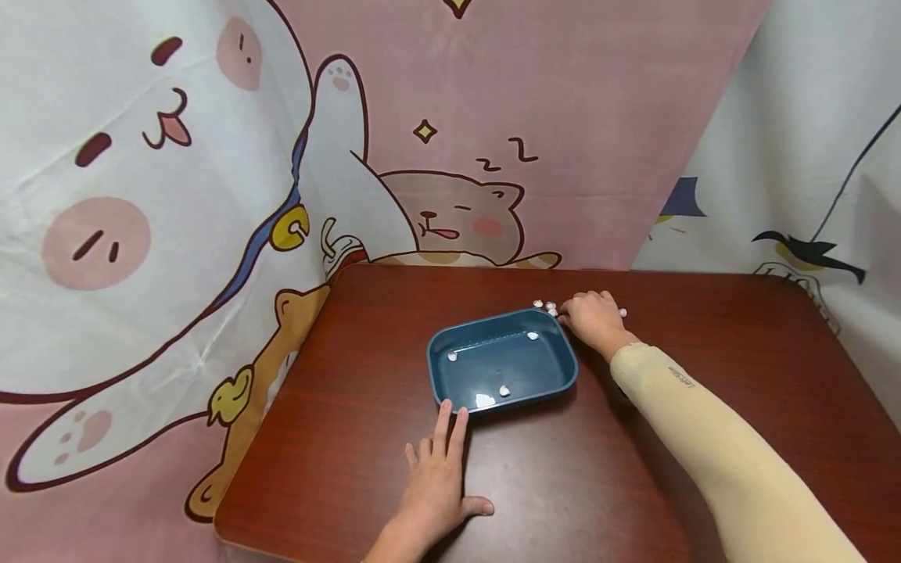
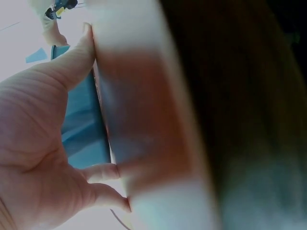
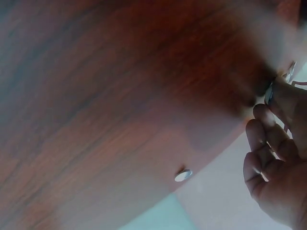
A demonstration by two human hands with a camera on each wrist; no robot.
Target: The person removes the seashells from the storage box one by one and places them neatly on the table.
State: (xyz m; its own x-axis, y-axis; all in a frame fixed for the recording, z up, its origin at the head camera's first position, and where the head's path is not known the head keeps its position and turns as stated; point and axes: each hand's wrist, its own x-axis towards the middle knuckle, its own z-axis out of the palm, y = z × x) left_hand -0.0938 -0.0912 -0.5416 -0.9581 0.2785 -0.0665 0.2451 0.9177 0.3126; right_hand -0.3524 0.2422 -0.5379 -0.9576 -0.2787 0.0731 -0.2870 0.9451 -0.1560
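Observation:
A blue rectangular tray sits on the table, with several small white shell-like pieces inside. My left hand has its fingers spread straight, two fingertips at the near-left rim; the left wrist view shows its thumb stretched out before the tray. Beyond the tray's far right corner, my right hand is bent down to the tabletop with curled fingers. In the right wrist view its thumb and fingertips come together around what looks like a small shiny piece, mostly hidden. Loose white pieces lie just left of that hand.
Another white piece lies to the right of the right hand, and one rests near the table edge in the right wrist view. The brown wooden table meets a cartoon-printed cloth behind and at left.

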